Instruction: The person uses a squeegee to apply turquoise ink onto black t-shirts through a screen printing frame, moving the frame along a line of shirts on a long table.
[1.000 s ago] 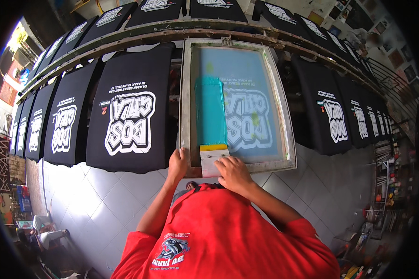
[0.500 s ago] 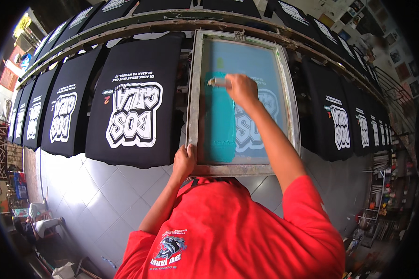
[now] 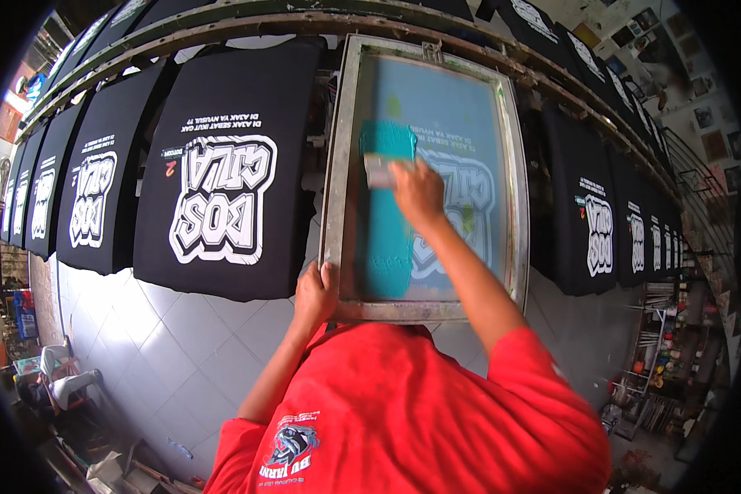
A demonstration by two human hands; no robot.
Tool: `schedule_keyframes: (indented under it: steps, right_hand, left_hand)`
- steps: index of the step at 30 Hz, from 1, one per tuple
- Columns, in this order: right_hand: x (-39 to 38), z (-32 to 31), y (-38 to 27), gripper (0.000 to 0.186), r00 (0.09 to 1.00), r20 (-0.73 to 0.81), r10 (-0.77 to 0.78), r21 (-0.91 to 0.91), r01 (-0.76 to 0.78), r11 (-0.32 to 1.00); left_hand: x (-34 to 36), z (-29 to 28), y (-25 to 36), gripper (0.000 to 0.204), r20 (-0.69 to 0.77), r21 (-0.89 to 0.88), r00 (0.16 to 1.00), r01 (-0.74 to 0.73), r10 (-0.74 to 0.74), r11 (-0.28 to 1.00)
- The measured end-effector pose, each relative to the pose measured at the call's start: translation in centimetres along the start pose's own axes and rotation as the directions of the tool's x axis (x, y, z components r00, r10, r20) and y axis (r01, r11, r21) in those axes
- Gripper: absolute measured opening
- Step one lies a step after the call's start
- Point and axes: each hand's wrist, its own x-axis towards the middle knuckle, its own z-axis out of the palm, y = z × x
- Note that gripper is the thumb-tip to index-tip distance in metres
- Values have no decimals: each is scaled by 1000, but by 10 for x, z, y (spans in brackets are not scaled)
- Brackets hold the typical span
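A screen-printing frame with a pale blue mesh lies in front of me, over a dark shirt whose white lettering shows faintly through it. My left hand is closed around the frame's near left corner. In my right hand is a squeegee, its blade against the mesh on the left half. A broad band of wet teal ink runs along that side, above and below the blade. My right fingers wrap the squeegee's handle.
A black shirt with a white print lies flat left of the frame, several more beyond it. Another printed black shirt is on the right. Metal rails cross behind the frame. Cluttered shelves stand at the right.
My right hand has drawn the squeegee toward me along the teal band, turning its wrist a little. My left hand keeps hold of the frame's corner. The whole view has shifted slightly.
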Motion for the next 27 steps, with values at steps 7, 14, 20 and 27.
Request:
schedule_keyframes:
  steps: [7,14,20,27]
  right_hand:
    - [69,-22,13,3,981,193,34,33,-41,999]
    - [-38,-9,-19,11,996,-85,-25,64,31,997]
    - [80,0,23,10,976,203,75,-36,-69,997]
    - [81,-70,9,14,974,194,115,64,-129,990]
  left_hand:
    - [8,-6,4,40,1,-12,1000,0,0,1000]
    - [3,-5,9,41,1,7,999,43,-43,999]
    - [2,-6,8,41,21,17,999,25,-25,1000]
    - [5,-7,8,42,7,18,1000,16,-16,1000]
